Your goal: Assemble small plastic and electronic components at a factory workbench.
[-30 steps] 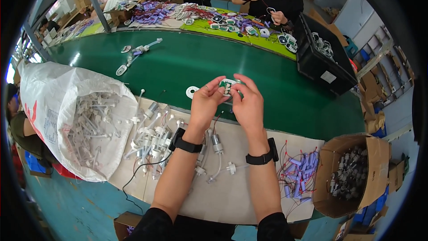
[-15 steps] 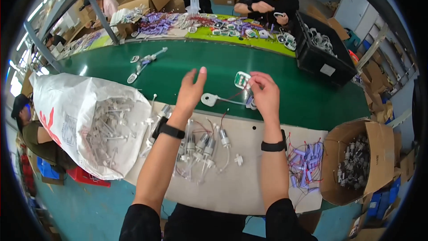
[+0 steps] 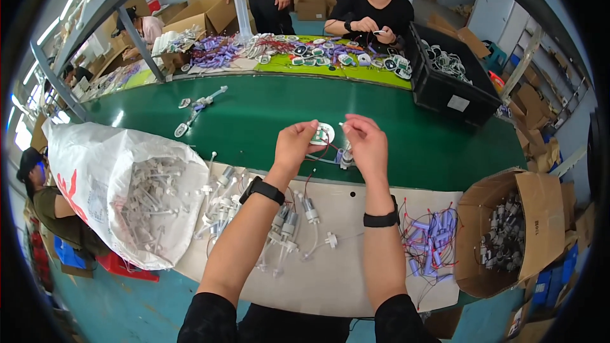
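Over the green conveyor belt, my left hand (image 3: 295, 146) pinches a white oval housing (image 3: 326, 133) with a green circuit board inside. Red wires run from the board toward a small motor (image 3: 345, 159) and a purple cylinder beside it, below my right fingers. My right hand (image 3: 367, 146) is closed just right of the housing, with a small white tip showing at its fingertips; what it belongs to is too small to tell. Beneath my forearms on the beige mat lie several motor pumps (image 3: 287, 223) with clear tubes, and a white cross-shaped fitting (image 3: 331, 239).
A white sack (image 3: 95, 174) of clear plastic parts stands at left. Purple cylinders with wires (image 3: 432, 241) lie right, beside a carton (image 3: 540, 228) of motors. A black crate (image 3: 454, 98) stands far right. Across the belt, a co-worker (image 3: 375, 13) handles a white part.
My left hand has gone from open and apart to gripping the white housing, which was by my right hand. My right hand has shifted slightly left and down.
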Available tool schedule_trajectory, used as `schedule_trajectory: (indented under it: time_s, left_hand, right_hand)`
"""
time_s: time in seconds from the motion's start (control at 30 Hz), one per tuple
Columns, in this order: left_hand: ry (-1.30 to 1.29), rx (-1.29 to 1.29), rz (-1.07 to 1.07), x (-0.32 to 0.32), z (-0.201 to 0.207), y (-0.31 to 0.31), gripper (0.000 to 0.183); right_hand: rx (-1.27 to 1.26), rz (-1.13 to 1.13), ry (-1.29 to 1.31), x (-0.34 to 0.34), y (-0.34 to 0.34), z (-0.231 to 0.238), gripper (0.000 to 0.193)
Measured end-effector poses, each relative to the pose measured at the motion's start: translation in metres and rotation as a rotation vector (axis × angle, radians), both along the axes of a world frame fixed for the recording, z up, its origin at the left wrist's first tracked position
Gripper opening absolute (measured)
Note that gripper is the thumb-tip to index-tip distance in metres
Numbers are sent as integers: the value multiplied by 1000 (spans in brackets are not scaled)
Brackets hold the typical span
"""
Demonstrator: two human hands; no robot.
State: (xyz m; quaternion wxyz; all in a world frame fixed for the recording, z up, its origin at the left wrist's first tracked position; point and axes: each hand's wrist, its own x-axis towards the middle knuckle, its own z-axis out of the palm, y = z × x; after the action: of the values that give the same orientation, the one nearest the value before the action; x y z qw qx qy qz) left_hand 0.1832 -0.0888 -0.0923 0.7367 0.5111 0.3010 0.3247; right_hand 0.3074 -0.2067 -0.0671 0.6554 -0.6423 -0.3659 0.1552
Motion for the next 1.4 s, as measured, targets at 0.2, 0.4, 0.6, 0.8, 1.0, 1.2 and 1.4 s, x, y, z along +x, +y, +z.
schedule_trajectory:
  time_s: [0.2, 0.4, 0.6, 0.8, 1.0, 1.2, 1.4]
  left_hand:
    - [104, 128, 40, -1, -2, 21, 36]
    - [144, 134, 23, -12, -16, 56, 35]
    - [187, 153, -29, -9, -3, 86, 34]
    - [230, 8, -85, -5, 8, 106, 42]
    - [230, -51, -69, -4, 2, 124, 42]
    - [312, 26, -67, 1, -7, 130, 36]
    - [347, 135, -68, 1, -18, 138, 33]
  right_hand:
    - [66, -146, -24, 31, -20, 13, 13]
    - [135, -305, 81, 43, -47, 35, 14]
    - [199, -394, 84, 58, -70, 41, 19]
    - [181, -384, 121, 65, -72, 33, 25]
    - [186, -340, 148, 60, -72, 43, 22]
    - [173, -327, 151, 57, -72, 45, 16]
    - [193, -320, 137, 57, -73, 45, 14]
